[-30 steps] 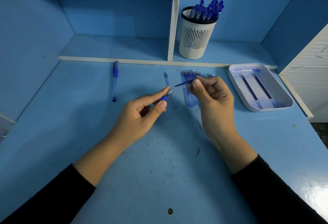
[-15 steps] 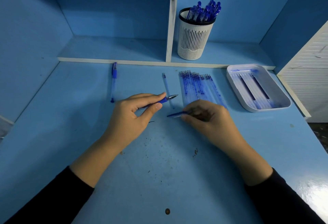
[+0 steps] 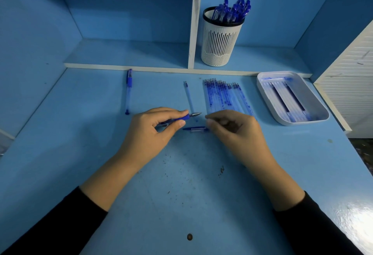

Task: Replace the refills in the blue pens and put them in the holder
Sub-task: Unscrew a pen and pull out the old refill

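left hand [image 3: 153, 131] pinches a pen tip section [image 3: 187, 116]; right hand [image 3: 232, 131] curls at the barrel [image 3: 194, 129] lying on the table [image 3: 181, 194], grip unclear.

The left hand [image 3: 149, 131] pinches a pen's tip section [image 3: 181, 117]; the right hand [image 3: 232, 133] curls beside a barrel [image 3: 194, 129] lying on the table [image 3: 181, 194].

Blue desk [image 3: 181, 204] under blue-backed white-edged shelves [image 3: 129, 52], white slatted panel [image 3: 351, 93] at right.
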Tool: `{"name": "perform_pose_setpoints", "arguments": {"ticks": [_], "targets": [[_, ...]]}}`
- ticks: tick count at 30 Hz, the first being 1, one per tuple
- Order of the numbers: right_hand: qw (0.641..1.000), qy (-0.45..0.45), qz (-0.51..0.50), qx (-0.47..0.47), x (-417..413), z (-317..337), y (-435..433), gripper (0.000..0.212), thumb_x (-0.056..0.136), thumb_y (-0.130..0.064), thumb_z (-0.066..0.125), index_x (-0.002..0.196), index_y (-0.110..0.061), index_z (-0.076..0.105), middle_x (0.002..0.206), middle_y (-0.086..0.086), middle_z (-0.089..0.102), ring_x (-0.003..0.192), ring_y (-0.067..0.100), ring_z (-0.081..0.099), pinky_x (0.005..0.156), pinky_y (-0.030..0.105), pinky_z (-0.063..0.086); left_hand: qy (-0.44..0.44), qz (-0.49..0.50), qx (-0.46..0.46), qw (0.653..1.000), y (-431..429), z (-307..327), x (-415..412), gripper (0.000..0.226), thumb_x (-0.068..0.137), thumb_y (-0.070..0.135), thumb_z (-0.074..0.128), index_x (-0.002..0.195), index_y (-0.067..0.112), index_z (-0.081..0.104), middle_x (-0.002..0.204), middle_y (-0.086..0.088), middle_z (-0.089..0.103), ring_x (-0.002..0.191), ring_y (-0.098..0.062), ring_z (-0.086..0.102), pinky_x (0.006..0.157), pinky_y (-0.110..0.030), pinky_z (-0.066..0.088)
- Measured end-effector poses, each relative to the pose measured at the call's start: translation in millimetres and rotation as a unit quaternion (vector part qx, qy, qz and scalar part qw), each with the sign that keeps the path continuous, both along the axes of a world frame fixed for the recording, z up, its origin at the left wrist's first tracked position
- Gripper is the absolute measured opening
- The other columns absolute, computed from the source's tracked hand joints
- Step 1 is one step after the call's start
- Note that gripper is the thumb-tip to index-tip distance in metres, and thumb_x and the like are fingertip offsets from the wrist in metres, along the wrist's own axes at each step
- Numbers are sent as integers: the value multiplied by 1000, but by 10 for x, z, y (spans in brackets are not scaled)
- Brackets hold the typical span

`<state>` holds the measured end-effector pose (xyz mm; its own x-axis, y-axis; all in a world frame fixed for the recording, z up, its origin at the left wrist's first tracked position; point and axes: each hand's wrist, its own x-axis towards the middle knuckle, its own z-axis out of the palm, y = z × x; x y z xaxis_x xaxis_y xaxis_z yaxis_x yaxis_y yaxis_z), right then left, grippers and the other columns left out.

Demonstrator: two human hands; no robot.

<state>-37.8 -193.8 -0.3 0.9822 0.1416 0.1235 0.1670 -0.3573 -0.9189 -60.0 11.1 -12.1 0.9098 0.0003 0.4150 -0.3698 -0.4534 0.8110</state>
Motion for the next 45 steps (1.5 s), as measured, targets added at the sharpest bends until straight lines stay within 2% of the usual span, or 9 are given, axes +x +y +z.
{"name": "perform_pose_setpoints", "arguments": {"ticks": [5,11,19,24,30,35,38,41,45], "targets": [[992,45,29,111,-31,86,44,15,87,-26,68,98,-18,73,85,4,74,81,19,70,79,30,56,-19,-8,28,999,-11,1,-10,20,83,17,73,103,17,76,101,11,74,95,-6,69,86,-19,52],[996,-35,43,65,-23,2,121,8,88,-8,68,82,-12,71,65,2,67,61,15,63,64,26,52,-37,-17,35,999,-28,-12,-14,19,81,12,77,99,15,77,97,8,74,90,-5,70,83,-19,53],[983,-171,69,-1,-41,-46,91,15,85,1,68,92,-12,72,88,-4,70,85,12,68,81,26,55,-13,-25,31,999,-25,-22,-4,19,84,7,75,100,16,77,96,8,75,87,-6,70,78,-21,55],[993,-52,76,72,-52,-3,127,19,83,-27,72,96,-13,66,84,-2,68,79,9,67,75,21,52,-26,-23,34,999,-22,-25,1,17,84,10,74,100,14,77,96,6,75,88,-8,71,78,-27,57],[992,-49,101,63,-26,-29,105,16,85,-2,70,88,-18,66,80,-9,68,78,9,67,75,19,50,-42,-19,58,997,-9,-37,3,16,82,7,77,97,12,78,95,7,75,88,-5,70,81,-25,56],[995,-39,79,43,-29,-27,112,4,87,-15,70,86,-13,67,71,-3,67,68,15,64,69,33,54,-50,-23,63,997,-9,-31,6,15,83,9,76,98,11,78,94,7,74,87,-5,69,81,-22,55],[991,-31,108,72,-31,-13,82,12,83,-4,73,90,-12,67,81,-6,68,76,12,66,75,22,52,-55,-22,68,996,-9,-40,1,16,82,8,77,98,12,78,94,8,74,86,-4,69,80,-19,54],[992,7,86,90,-41,-3,86,23,77,-22,78,94,-15,67,80,-7,68,75,11,66,74,21,53,-50,-25,57,997,-11,-26,2,17,83,8,76,99,13,77,93,6,74,86,-7,69,78,-20,54],[994,-17,88,57,-37,-13,91,3,87,-14,70,87,-14,67,75,-1,68,71,14,65,69,22,51,-52,-23,60,997,-5,-25,6,17,82,11,76,99,15,77,94,8,74,87,-4,69,80,-18,53]]}}
